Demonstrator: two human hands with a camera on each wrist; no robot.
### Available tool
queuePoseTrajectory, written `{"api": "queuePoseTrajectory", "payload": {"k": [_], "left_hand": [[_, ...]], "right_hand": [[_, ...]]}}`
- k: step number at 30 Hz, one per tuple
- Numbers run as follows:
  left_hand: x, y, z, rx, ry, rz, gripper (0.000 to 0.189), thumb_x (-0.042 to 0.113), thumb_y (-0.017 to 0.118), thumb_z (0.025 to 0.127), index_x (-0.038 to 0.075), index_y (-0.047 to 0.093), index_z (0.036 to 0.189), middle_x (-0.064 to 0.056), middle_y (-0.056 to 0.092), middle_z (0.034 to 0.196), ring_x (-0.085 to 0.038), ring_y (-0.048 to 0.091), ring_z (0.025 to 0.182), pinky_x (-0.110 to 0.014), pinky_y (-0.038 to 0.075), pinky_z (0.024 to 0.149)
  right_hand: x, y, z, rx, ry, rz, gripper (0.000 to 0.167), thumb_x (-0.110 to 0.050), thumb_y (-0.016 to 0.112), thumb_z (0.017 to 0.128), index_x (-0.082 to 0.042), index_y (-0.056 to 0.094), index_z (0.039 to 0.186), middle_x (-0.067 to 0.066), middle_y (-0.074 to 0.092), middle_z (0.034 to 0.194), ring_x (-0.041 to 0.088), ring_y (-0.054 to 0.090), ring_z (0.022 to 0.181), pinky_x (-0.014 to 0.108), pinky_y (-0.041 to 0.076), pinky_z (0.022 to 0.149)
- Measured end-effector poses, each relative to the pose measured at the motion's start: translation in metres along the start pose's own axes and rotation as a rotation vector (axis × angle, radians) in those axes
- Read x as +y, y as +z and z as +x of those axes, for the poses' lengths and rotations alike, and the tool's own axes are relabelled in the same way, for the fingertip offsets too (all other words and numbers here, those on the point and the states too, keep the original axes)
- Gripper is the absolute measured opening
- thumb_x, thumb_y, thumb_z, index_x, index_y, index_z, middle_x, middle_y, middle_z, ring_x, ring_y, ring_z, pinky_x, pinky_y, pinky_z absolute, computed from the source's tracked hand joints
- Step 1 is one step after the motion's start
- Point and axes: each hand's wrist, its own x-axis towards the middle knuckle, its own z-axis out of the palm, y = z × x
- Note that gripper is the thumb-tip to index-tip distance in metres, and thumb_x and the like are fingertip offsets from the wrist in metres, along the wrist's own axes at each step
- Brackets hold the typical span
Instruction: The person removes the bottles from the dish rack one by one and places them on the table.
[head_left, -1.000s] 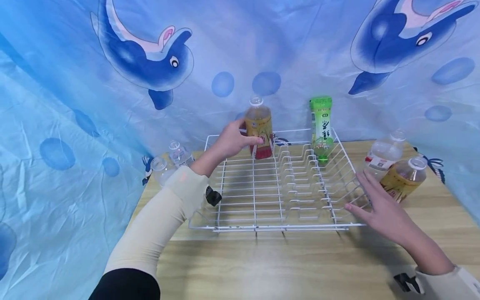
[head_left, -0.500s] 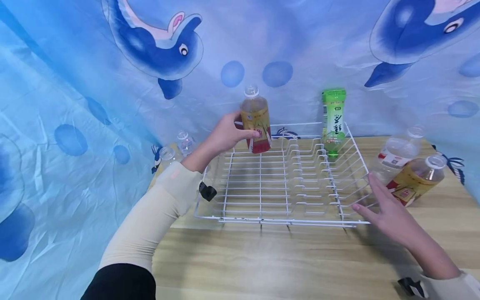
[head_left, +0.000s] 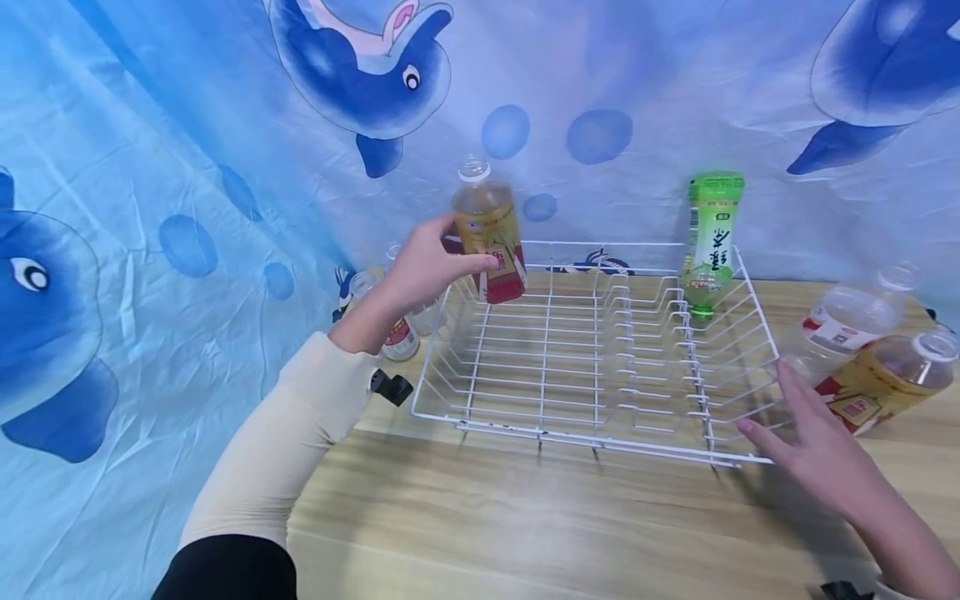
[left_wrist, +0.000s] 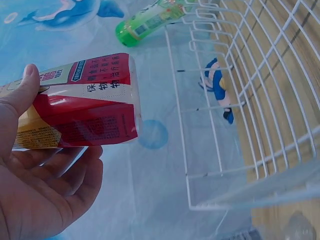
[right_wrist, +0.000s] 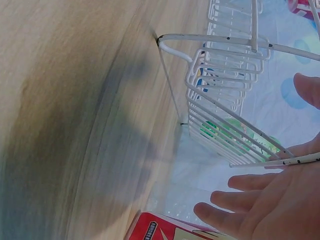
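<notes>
My left hand (head_left: 431, 262) grips a plastic drink bottle (head_left: 491, 242) with a yellow and red label, thumb across its front. The bottle is uncapped, neck up and slightly tilted, over the back left of a white wire dish rack (head_left: 540, 434). In the left wrist view, the red base of the bottle (left_wrist: 85, 105) points toward the rack side. My right hand (head_left: 817, 442) rests at the rack's front right corner, fingers extended; in the right wrist view the rim (right_wrist: 300, 160) crosses between its fingers. A green-labelled bottle (head_left: 708, 242) stands neck down in the rack's back right.
Right of the rack are a clear bottle (head_left: 851, 321) and another yellow-labelled bottle (head_left: 881, 387), beside my right hand. Clear bottles, one with a red label (head_left: 400, 337), stand left of the rack, partly behind my left wrist. A blue dolphin curtain (head_left: 555, 75) hangs behind the wooden table (head_left: 450, 517).
My left hand has carried the bottle leftward over the rack, toward its back left corner. The head view has turned left. My right hand stays at the rack's corner.
</notes>
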Motion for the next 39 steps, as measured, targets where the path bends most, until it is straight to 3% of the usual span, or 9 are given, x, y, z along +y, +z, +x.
{"api": "queuePoseTrajectory", "payload": {"k": [9, 17, 25, 28, 33, 39], "left_hand": [[-0.009, -0.032, -0.045, 0.172, -0.036, -0.022, 0.066, 0.039, 0.084, 0.083, 0.016, 0.057, 0.137, -0.005, 0.064, 0.124, -0.022, 0.063, 0.111, -0.042, 0.057, 0.087], [-0.033, -0.048, -0.085, 0.278, -0.075, 0.006, 0.065, 0.036, 0.083, 0.085, 0.007, 0.056, 0.137, -0.013, 0.065, 0.123, -0.028, 0.064, 0.109, -0.042, 0.057, 0.086], [-0.058, -0.055, -0.123, 0.360, -0.105, 0.070, 0.064, 0.036, 0.083, 0.085, 0.004, 0.058, 0.134, -0.014, 0.066, 0.122, -0.028, 0.063, 0.108, -0.026, 0.056, 0.078], [-0.068, -0.057, -0.138, 0.394, -0.124, 0.115, 0.066, 0.040, 0.083, 0.084, 0.005, 0.058, 0.134, -0.014, 0.066, 0.122, -0.029, 0.064, 0.108, -0.026, 0.056, 0.077], [-0.084, -0.054, -0.155, 0.426, -0.178, 0.158, 0.071, 0.047, 0.083, 0.081, 0.007, 0.058, 0.134, -0.014, 0.067, 0.121, -0.031, 0.065, 0.108, -0.036, 0.057, 0.079], [-0.108, -0.049, -0.162, 0.469, -0.293, 0.190, 0.079, 0.050, 0.085, 0.078, 0.005, 0.055, 0.135, -0.017, 0.066, 0.123, -0.034, 0.062, 0.113, -0.048, 0.056, 0.085]], "right_hand": [[0.001, 0.005, -0.001, -0.006, 0.029, -0.022, 0.098, -0.041, 0.058, 0.101, -0.005, -0.013, 0.159, 0.025, -0.015, 0.163, 0.055, -0.009, 0.145, 0.075, -0.007, 0.109], [0.002, 0.006, -0.004, 0.014, 0.018, 0.000, 0.098, -0.036, 0.059, 0.101, -0.004, -0.014, 0.158, 0.029, -0.013, 0.162, 0.057, -0.010, 0.144, 0.071, -0.010, 0.111], [0.001, 0.004, 0.000, -0.015, 0.061, -0.020, 0.099, -0.040, 0.057, 0.102, -0.001, -0.017, 0.156, 0.032, -0.015, 0.160, 0.059, -0.011, 0.142, 0.073, -0.009, 0.109], [0.001, 0.005, 0.004, -0.024, 0.053, -0.022, 0.098, -0.040, 0.056, 0.103, -0.003, -0.018, 0.156, 0.034, -0.014, 0.159, 0.060, -0.011, 0.142, 0.074, -0.008, 0.109], [0.004, 0.005, 0.006, -0.037, 0.081, -0.060, 0.099, -0.043, 0.054, 0.103, -0.001, -0.020, 0.154, 0.037, -0.015, 0.157, 0.062, -0.011, 0.140, 0.077, -0.005, 0.107], [0.012, 0.008, 0.003, -0.047, 0.091, -0.084, 0.099, -0.043, 0.052, 0.104, 0.000, -0.023, 0.152, 0.040, -0.018, 0.153, 0.063, -0.012, 0.138, 0.073, -0.007, 0.109]]}}
